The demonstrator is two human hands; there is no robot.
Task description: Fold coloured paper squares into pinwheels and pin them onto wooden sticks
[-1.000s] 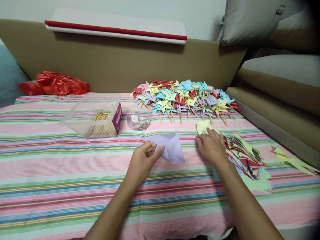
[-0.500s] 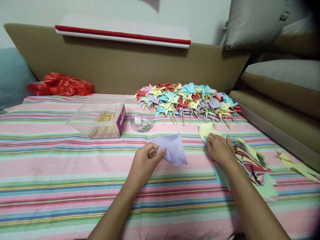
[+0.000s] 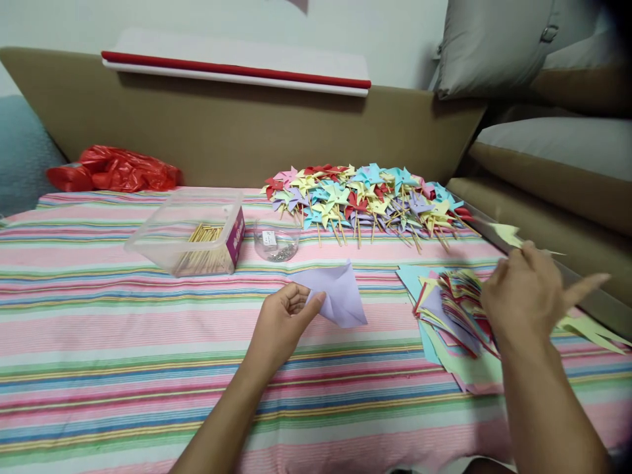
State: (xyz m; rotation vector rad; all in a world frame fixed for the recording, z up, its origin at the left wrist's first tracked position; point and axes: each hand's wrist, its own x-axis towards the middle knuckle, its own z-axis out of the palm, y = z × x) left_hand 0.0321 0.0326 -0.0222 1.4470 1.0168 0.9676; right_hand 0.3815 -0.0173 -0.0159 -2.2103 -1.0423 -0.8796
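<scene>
On the striped desk (image 3: 123, 329), left hand (image 3: 284, 322) pinches lilac paper (image 3: 338, 296) while, at 3 o'clock, right hand (image 3: 526, 296) grips yellow sheet (image 3: 504, 234).

Box label (image 3: 236, 237) print too blurred to read.

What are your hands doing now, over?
Left hand pinching lilac paper. Right hand holding yellow paper over paper stack. Nothing in the way.

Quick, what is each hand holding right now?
Left hand: pinching the purple paper.
Right hand: pinching a yellow paper, blurred.
</scene>
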